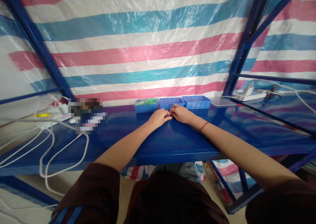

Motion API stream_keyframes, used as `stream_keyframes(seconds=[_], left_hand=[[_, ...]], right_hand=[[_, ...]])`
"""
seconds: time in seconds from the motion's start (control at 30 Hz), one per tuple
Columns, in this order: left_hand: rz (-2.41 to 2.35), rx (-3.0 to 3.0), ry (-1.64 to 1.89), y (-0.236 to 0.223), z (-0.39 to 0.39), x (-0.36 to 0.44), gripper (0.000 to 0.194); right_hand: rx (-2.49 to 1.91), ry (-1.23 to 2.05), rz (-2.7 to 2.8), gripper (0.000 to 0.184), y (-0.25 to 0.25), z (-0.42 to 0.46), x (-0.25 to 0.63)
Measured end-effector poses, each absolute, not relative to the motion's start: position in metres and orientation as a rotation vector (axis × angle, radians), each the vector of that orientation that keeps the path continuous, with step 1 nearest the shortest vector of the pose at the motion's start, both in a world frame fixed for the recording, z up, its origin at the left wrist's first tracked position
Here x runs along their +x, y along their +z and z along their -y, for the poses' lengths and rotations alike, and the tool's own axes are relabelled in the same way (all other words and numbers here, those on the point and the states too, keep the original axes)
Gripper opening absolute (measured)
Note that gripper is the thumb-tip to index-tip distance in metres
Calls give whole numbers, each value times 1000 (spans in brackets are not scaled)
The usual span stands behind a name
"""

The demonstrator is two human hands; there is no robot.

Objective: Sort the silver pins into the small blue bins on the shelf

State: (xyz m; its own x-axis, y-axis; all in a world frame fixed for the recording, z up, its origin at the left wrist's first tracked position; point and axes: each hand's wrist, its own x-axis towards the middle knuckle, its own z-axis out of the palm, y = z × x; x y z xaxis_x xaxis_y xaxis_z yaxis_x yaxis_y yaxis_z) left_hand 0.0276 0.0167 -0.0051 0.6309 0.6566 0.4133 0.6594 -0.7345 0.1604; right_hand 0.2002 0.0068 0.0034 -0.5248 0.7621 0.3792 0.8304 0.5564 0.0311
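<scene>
Left-hand grip and right-hand grip pinch a small dark piece over the table, near the middle blue bin, and it's probably light, stiff, best held by opposite ends!

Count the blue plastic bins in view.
3, in one row: the left bin, the middle bin partly behind the right hand, and the right bin. No others show.

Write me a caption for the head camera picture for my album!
Left hand and right hand meet at a small dark piece over a blue table, near three blue bins.
</scene>
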Motion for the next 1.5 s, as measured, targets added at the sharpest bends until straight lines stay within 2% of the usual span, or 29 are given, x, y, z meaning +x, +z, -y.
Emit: stream_keyframes(seconds=[0.17, 0.33, 0.47, 0.77, 1.23, 1.5], left_hand=[[1187, -2817, -895, -7, -14, 29, 29], [1446, -2790, -1513, -10, -25, 29, 24], [1361, -2782, -1848, -10, -33, 29, 21], [1203, -2688, -2182, -4, -27, 31, 25], [1186, -2660, -2183, 0, -20, 33, 24], [1133, -2681, -2177, -1, -22, 32, 23]], right_hand=[[-1192, -169, 2227, 21, 15, 2, 199], [-1062, 369, 1786, 20, 15, -2, 196], [-1012, 722, 1592, 26, 12, -6, 197], [-977, 851, 1673, 26, 15, 2, 194], [-924, 971, 1730, 35, 11, -1, 196], [-915, 908, 1603, 32, 16, 2, 194]])
